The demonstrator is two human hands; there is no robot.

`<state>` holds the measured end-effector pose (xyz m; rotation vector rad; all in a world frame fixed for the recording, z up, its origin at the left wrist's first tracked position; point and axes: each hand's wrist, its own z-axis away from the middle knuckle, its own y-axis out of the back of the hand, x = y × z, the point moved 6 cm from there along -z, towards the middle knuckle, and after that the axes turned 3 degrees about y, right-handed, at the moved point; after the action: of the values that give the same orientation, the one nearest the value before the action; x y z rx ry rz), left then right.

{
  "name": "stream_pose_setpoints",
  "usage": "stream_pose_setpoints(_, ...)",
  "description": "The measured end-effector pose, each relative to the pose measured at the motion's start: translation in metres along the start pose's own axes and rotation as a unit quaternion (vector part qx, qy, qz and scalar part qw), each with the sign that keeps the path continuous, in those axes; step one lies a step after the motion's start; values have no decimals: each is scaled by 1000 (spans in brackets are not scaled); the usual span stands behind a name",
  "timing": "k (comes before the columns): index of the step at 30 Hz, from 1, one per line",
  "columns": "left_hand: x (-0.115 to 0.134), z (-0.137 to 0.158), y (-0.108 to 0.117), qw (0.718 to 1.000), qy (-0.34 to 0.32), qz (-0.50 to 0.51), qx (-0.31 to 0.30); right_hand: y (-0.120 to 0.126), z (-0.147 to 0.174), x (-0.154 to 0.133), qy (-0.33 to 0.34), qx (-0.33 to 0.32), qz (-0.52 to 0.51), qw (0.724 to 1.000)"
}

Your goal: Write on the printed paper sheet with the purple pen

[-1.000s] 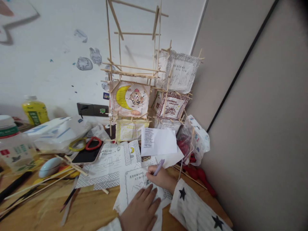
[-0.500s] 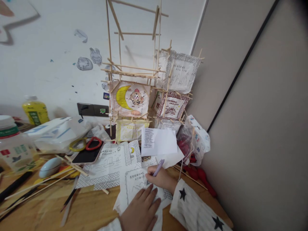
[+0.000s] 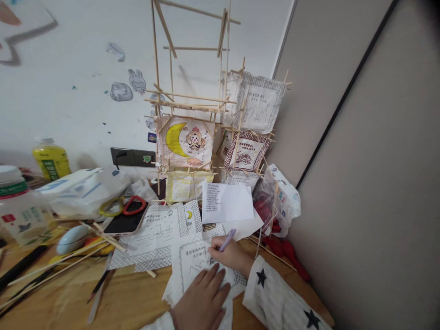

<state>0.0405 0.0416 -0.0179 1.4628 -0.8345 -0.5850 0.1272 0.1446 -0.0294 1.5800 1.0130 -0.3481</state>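
Note:
My right hand (image 3: 231,254) is closed round a purple pen (image 3: 228,240), its tip end hidden behind the fingers. It rests on a white sheet of paper (image 3: 189,260) that bears handwriting, a line drawing and a patterned border. Flat on the lower part of that sheet lies my left hand (image 3: 205,295), fingers stretched out and slightly apart. Just beyond, a white page with small writing (image 3: 227,204) leans against the stick frame. More drawn sheets (image 3: 156,236) with checked borders spread out to the left.
A tall wooden-stick frame (image 3: 192,109) hung with decorated paper panels stands against the wall. Red-and-yellow scissors (image 3: 134,205) lie on a phone (image 3: 125,222). Loose sticks (image 3: 58,261), a pencil (image 3: 98,286) and bottles (image 3: 51,158) crowd the left. A clear plastic bag (image 3: 278,201) sits at right.

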Motion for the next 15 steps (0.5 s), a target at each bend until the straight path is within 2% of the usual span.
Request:
stream_pose_setpoints(5, 0, 1, 1, 1000, -4, 5, 13, -1, -1, -2, 4, -9, -11, 1000)
stream_pose_setpoints(15, 0, -1, 0, 1000, 7, -7, -4, -2, -1, 1, 12, -13, -1, 1000)
